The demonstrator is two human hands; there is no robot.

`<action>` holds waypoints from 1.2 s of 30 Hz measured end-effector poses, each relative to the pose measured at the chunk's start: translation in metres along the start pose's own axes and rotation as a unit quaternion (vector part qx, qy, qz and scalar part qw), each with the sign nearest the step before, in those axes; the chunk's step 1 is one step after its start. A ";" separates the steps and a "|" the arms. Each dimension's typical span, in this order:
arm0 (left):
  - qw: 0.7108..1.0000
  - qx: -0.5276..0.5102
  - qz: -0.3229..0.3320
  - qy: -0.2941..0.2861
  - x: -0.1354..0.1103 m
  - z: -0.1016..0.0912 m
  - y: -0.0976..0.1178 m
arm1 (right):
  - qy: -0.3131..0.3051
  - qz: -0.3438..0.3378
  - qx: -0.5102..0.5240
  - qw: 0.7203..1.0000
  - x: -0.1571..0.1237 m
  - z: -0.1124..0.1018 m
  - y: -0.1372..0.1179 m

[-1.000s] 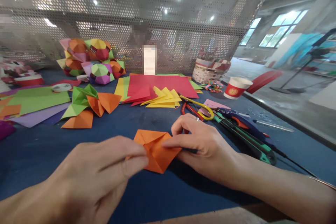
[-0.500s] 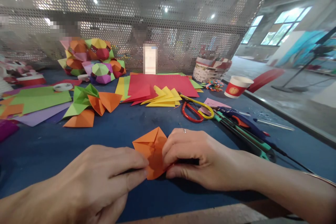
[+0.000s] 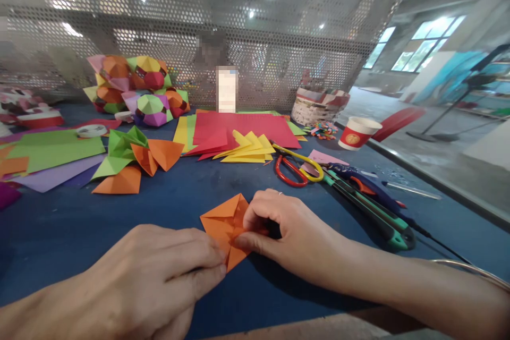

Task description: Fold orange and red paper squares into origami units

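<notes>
A folded orange paper piece [image 3: 225, 220] lies on the blue table [image 3: 179, 196] in front of me. My left hand [image 3: 159, 273] presses its near left edge with fingers closed together. My right hand [image 3: 289, 228] pinches the right side of the same piece, fingers curled over it. Part of the paper is hidden under both hands.
Folded green and orange pieces [image 3: 133, 162] lie to the left, yellow folded pieces [image 3: 247, 149] on a red sheet [image 3: 243, 127] behind. Scissors [image 3: 297, 167] and a utility knife [image 3: 370, 207] lie at right. Paper balls [image 3: 137, 90], a basket [image 3: 319, 106], a paper cup [image 3: 358, 133] and a mesh screen stand farther back.
The orange paper has been folded narrower. My right hand has slid left over it and curled tighter; my left hand keeps holding the near edge.
</notes>
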State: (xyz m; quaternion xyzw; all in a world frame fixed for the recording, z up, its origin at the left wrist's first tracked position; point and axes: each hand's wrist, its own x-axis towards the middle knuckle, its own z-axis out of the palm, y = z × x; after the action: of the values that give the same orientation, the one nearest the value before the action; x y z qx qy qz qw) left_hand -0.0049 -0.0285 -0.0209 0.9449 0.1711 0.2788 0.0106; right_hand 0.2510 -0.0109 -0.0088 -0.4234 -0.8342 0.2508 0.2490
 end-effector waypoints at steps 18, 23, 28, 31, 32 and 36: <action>0.999 0.024 0.035 -0.010 0.008 0.010 -0.001 | 0.001 -0.006 -0.011 1.000 -0.001 0.002 0.001; 0.998 0.057 0.013 0.028 0.007 0.024 -0.004 | -0.001 -0.002 -0.018 1.000 -0.001 0.002 0.002; 0.998 0.057 0.013 0.016 0.004 0.022 -0.003 | 0.002 0.040 -0.033 0.999 0.000 -0.001 0.002; 0.998 0.060 0.010 0.019 0.001 0.023 -0.005 | 0.002 0.048 -0.030 0.998 -0.001 -0.005 0.005; 0.998 0.058 0.010 0.020 0.000 0.023 -0.005 | 0.000 0.048 -0.024 0.999 -0.002 -0.006 0.007; 0.999 0.043 0.016 0.030 -0.004 0.025 -0.008 | -0.015 0.041 -0.004 0.999 -0.004 -0.011 0.013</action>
State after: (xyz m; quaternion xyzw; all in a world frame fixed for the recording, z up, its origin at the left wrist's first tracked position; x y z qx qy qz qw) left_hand 0.0026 -0.0205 -0.0448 0.9384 0.1678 0.2995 -0.0392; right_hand 0.2673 -0.0055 -0.0097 -0.4541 -0.8211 0.2632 0.2242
